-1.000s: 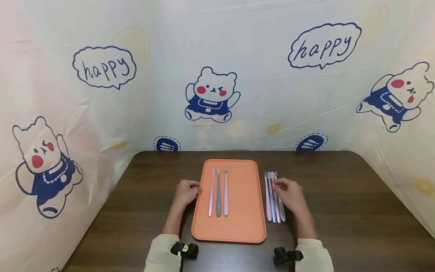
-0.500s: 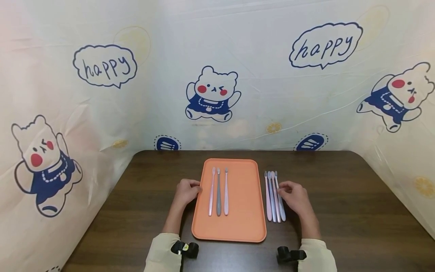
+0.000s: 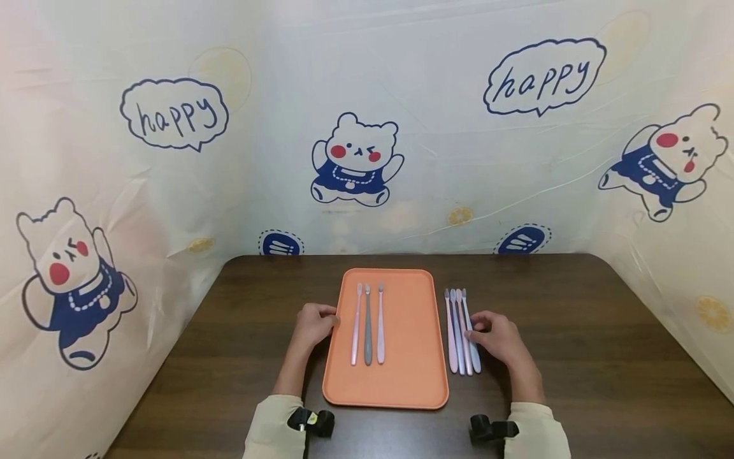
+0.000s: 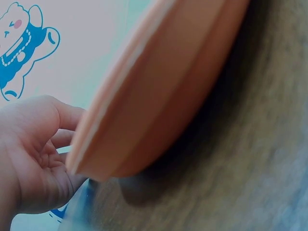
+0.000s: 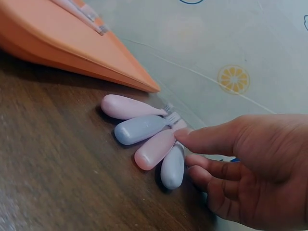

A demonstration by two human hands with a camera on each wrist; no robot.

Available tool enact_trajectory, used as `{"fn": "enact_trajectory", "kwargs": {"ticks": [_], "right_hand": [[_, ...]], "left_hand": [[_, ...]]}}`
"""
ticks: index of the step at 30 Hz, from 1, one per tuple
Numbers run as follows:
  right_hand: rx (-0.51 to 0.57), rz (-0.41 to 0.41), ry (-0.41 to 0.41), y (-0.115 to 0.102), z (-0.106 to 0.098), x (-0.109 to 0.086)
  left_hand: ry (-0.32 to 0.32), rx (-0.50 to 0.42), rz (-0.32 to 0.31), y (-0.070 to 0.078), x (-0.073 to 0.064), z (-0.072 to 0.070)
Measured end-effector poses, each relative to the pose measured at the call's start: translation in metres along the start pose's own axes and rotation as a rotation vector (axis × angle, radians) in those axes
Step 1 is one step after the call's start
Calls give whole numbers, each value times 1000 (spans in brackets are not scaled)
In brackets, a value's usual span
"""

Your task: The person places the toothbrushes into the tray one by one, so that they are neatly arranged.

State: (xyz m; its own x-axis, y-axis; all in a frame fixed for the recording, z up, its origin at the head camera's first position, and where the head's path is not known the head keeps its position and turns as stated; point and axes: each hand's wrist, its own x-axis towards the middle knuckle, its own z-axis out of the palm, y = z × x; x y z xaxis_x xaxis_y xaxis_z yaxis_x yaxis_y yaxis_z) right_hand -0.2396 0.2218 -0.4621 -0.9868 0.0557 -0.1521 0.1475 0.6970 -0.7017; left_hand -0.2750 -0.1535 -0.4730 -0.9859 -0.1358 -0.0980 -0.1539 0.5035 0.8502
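Orange tray [image 3: 413, 357], pinched by the left hand [image 3: 313, 324], bears three toothbrushes [image 3: 367, 344]; four toothbrushes [image 3: 460, 357] lie at the right hand [image 3: 500, 338], grip unclear.

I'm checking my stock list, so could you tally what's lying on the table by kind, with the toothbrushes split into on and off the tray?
Toothbrushes on the orange tray: 3
Toothbrushes directly on the table, right of the tray: 4
Orange tray: 1
Total: 8 (7 toothbrushes, 1 tray)
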Motion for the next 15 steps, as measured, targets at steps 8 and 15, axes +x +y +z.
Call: {"fn": "enact_trajectory", "kwargs": {"ticks": [8,15], "right_hand": [[-15,31,5,0,1,-1],[-8,80,20,-4,-3,-1]], "left_hand": [[-2,-1,-5,-2,0,1],[9,6,5,-1,0,0]]}}
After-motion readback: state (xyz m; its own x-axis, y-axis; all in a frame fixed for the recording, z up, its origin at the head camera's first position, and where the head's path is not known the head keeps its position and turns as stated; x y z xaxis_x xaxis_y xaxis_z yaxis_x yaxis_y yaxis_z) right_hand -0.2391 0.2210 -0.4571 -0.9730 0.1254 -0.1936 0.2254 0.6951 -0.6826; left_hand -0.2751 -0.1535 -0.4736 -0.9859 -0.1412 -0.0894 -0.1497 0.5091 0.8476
